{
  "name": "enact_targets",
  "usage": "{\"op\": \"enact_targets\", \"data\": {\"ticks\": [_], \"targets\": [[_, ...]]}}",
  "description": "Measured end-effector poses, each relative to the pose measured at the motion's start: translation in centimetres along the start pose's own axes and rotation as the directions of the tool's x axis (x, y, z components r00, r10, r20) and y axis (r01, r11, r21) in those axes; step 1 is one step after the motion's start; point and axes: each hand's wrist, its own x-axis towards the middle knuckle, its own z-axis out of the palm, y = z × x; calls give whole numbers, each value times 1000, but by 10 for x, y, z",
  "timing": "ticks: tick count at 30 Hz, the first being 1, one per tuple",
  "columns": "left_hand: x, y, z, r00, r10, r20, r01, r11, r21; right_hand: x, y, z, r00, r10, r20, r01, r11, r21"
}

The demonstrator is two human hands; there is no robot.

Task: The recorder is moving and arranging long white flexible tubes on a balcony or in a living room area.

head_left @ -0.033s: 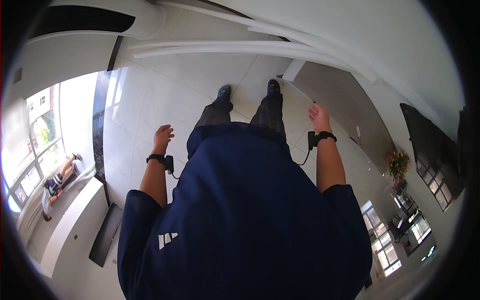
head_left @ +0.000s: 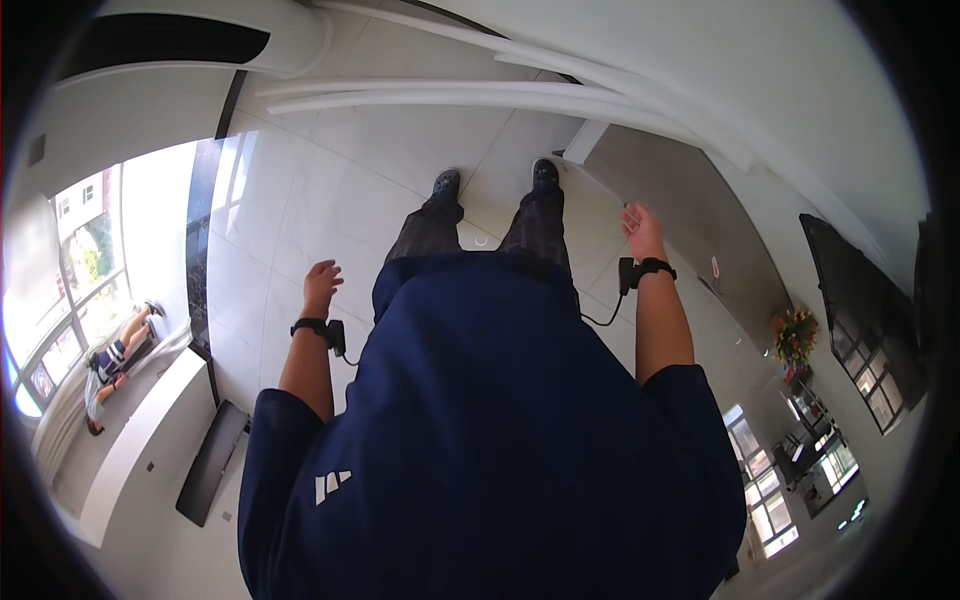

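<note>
My left hand (head_left: pixel 321 287) hangs in the air to the left of my legs, its fingers loosely bent and apart with nothing in them. On that wrist sits a black band (head_left: pixel 308 327) with a small black box and a cable. To the right of my legs, my right hand (head_left: pixel 641 230) is also raised and empty, palm partly showing and fingers apart. A similar black band (head_left: pixel 655 267) with a box and cable circles the right wrist. Neither hand touches anything. The right one is nearest to a grey-brown panel (head_left: pixel 700 200).
Pale glossy tiles (head_left: pixel 330 190) lie under my dark shoes (head_left: pixel 446 184). Long white curved bars (head_left: pixel 470 97) cross ahead. At the left, another person (head_left: pixel 108 365) is by the windows (head_left: pixel 85 255). A flower arrangement (head_left: pixel 795 335) and a dark screen (head_left: pixel 860 320) are at the right.
My left hand has come slightly nearer to me. The right hand has shifted a touch to the right. Both stay empty.
</note>
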Motion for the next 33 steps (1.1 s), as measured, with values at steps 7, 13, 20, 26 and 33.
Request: {"op": "enact_targets", "data": {"ticks": [7,13,20,26,33], "targets": [[-142,-55,61,932,-332,145,302,933,196,140,-131,-40,965,86,-247,-27,972,233],[-188,-18,101,935,-319,153,297,943,151,207,-173,-55,951,84,-297,23,940,339],[-176,47,121,975,-203,95,190,973,134,218,-160,-44,995,0,-98,38,921,387],[-170,62,136,977,-170,132,145,973,178,205,-163,-17,994,33,-107,12,918,397],[-181,45,133,967,-215,135,188,964,186,158,-184,4,963,60,-262,112,798,593]]}}
